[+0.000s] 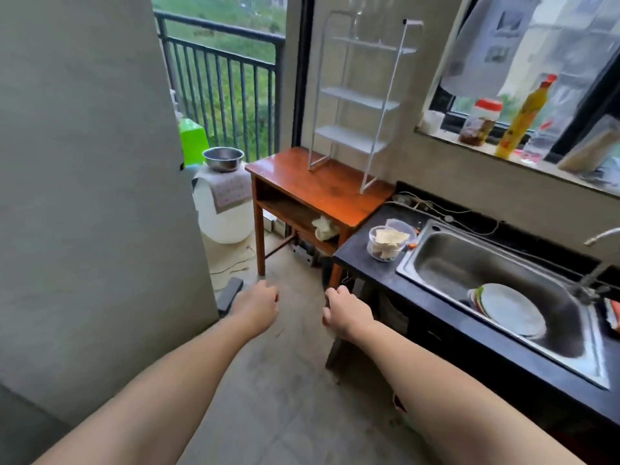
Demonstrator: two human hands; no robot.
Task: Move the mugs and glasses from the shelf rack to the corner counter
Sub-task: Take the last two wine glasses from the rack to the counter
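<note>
A white metal shelf rack stands on a small brown wooden table against the wall. Its lower shelves look bare. Clear stemmed glasses seem to hang or stand at its top, faint against the wall. No mugs are visible. My left hand and my right hand are held out low over the floor, well short of the table, fingers curled in and holding nothing.
A black counter with a steel sink holding plates runs along the right. A clear container sits on it. Bottles line the window sill. A grey wall rises at left; a white jug with a steel bowl stands by the balcony.
</note>
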